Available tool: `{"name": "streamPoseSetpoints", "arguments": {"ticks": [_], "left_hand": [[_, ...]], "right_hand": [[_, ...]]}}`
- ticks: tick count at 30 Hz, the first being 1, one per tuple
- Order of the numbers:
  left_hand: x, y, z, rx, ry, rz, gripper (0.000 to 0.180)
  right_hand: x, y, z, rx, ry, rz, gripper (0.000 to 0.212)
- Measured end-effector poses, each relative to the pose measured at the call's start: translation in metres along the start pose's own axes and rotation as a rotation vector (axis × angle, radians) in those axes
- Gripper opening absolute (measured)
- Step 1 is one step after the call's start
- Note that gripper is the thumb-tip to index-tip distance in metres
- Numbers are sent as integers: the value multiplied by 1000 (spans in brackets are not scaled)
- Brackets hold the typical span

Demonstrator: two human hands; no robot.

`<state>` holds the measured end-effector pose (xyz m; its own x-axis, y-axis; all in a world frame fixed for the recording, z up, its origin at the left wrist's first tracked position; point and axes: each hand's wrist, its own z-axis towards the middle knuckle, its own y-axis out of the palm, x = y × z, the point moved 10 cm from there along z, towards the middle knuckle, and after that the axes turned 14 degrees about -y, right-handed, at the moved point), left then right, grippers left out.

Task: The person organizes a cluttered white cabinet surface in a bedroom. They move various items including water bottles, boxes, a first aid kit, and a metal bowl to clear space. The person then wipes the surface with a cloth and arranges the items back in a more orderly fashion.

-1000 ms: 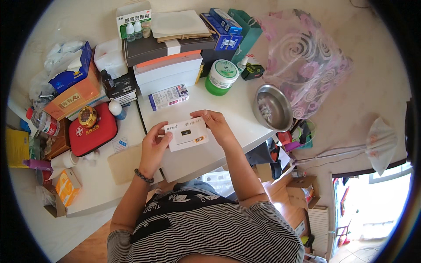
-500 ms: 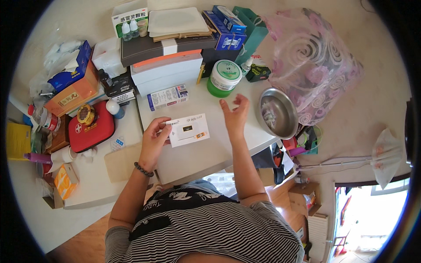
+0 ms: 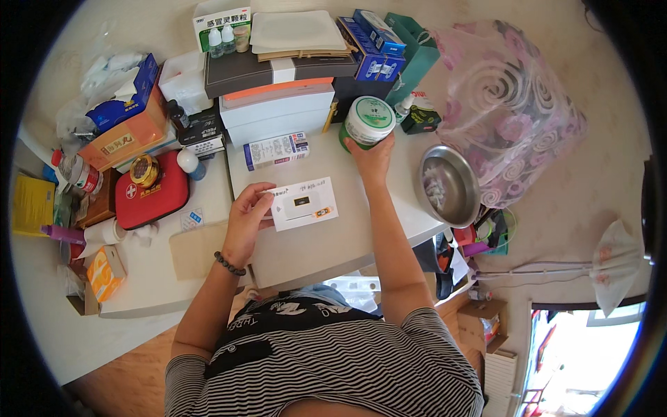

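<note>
My left hand (image 3: 249, 214) pinches the left edge of a white card (image 3: 303, 221) with a small dark rectangle and an orange-and-yellow mark, held above the pale table (image 3: 299, 256). My right hand (image 3: 372, 158) is wrapped round the lower front of a round tub (image 3: 372, 119), green below with a white and green lid. The tub stands upright near the back of the table. Behind the card lies a white and blue medicine box (image 3: 276, 151) on its side. Right of the tub is a steel bowl (image 3: 458, 191) with crumpled wrappers in it.
White boxes (image 3: 278, 118) are stacked at the back under a dark box and papers (image 3: 299, 31). A red first-aid case (image 3: 156, 198), an orange tissue box (image 3: 105, 273) and bottles crowd the left. A pink patterned plastic cover (image 3: 507, 104) bulges at the far right.
My right hand has moved forward from beside the tub and closed round it. My left hand still holds the card in nearly the same place. The whole view has shifted slightly.
</note>
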<state>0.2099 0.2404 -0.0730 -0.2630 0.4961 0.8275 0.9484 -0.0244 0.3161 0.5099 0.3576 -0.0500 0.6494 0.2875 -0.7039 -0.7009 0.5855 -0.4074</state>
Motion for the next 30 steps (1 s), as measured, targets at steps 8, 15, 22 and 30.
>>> {"name": "streamPoseSetpoints", "arguments": {"ticks": [8,15,22,30], "left_hand": [[1,2,0,1,-13,-12,24],[1,3,0,2,0,17,25],[0,5,2,-32,5,3,26],[1,11,5,-51,-7,-28,27]], "right_hand": [[-10,-11,2,-27,53,-35,98],[-1,-29,-6,-10,60,-37,92],[25,-60,-15,51,147,-95,89],[42,-62,-14,102,29,51,97]]}}
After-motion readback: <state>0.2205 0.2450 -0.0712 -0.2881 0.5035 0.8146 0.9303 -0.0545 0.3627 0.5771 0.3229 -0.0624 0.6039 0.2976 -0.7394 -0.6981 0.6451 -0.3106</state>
